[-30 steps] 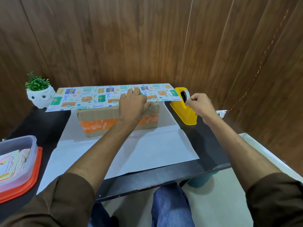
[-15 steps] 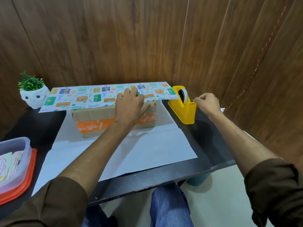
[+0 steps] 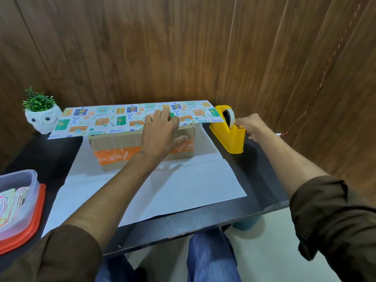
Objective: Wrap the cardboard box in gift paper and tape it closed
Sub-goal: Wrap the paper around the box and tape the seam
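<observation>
Yellow tape dispenser (image 3: 230,139) now has the right hand (image 3: 251,125) back at its cutter, fingers curled, tape grip unclear; left hand (image 3: 160,135) stays flat, pressing gift paper (image 3: 101,121) onto the cardboard box (image 3: 114,146) beneath it; taping looks next

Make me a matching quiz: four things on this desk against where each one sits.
Things:
1. brown cardboard box with orange tape
2. yellow plastic tape dispenser
3. white owl-shaped plant pot
4. clear plastic tub on a red lid

Places:
A. near left edge
B. under the left hand
C. far left corner
D. at the right hand

Pairs: 1-B, 2-D, 3-C, 4-A
</observation>
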